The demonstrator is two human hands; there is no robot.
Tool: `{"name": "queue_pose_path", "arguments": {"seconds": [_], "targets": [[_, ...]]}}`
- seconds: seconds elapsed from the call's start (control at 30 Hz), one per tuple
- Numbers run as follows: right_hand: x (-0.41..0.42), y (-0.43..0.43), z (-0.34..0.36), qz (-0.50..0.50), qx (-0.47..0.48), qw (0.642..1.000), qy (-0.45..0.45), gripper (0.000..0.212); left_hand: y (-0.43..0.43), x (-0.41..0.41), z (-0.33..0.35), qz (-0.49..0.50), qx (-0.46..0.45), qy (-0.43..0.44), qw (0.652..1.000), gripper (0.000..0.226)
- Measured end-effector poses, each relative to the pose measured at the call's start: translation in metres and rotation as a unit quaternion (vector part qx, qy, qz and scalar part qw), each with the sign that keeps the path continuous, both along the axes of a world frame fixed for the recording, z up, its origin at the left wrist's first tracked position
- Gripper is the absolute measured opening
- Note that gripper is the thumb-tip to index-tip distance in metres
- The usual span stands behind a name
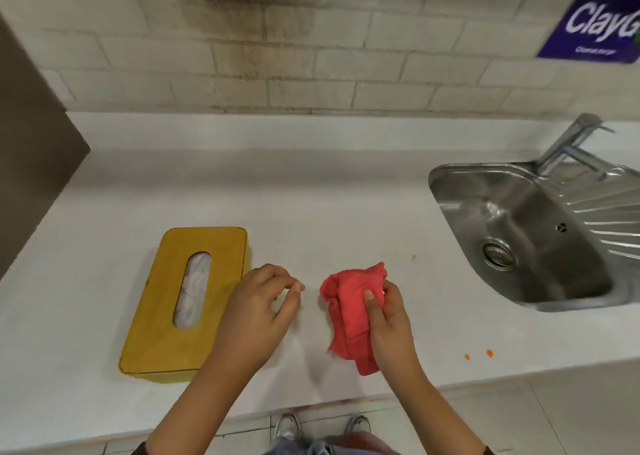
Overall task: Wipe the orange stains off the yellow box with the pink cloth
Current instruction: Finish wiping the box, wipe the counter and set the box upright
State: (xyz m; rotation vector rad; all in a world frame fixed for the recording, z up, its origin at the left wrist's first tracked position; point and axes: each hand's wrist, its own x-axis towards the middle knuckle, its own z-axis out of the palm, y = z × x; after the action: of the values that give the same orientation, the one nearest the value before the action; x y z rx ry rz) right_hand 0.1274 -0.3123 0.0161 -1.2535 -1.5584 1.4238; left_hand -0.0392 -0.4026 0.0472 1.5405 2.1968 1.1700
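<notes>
On white counter point(311, 194), R hand point(388, 319) grips bunched pink cloth point(349, 312); L hand point(259, 312) hovers loosely curled, holding nothing, just beside yellow box point(166, 316). Purple wall poster point(595, 18) top right reads "ClayG", rest cut off.

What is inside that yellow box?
Through the oval slot on top of the yellow box, white tissue shows. The box's top hides the rest, so how full it is cannot be seen.
</notes>
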Motion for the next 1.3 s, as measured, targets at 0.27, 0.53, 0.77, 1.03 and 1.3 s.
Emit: {"name": "queue_pose_path", "arguments": {"seconds": [0.27, 0.53, 0.77, 1.03, 1.3], "targets": [[0.098, 0.027, -0.003, -0.161, 0.025, 0.986, -0.032, 0.012, 0.07, 0.064, -0.013, -0.138, -0.054, -0.017, 0.989, 0.017], [0.198, 0.063, 0.002, -0.263, 0.073, 0.958, -0.083, 0.022, 0.125, 0.142, -0.015, -0.186, -0.077, -0.031, 0.979, 0.015], [0.251, 0.104, -0.007, -0.239, 0.113, 0.956, -0.124, 0.01, 0.154, 0.192, -0.018, -0.179, -0.093, -0.03, 0.979, 0.015], [0.229, 0.133, -0.043, 0.024, 0.16, 0.948, -0.274, 0.046, 0.162, 0.209, -0.019, -0.116, -0.104, -0.031, 0.987, 0.015], [0.212, 0.141, -0.053, 0.071, 0.185, 0.902, -0.384, 0.045, 0.135, 0.201, -0.023, -0.037, -0.113, -0.035, 0.992, 0.016]]}}
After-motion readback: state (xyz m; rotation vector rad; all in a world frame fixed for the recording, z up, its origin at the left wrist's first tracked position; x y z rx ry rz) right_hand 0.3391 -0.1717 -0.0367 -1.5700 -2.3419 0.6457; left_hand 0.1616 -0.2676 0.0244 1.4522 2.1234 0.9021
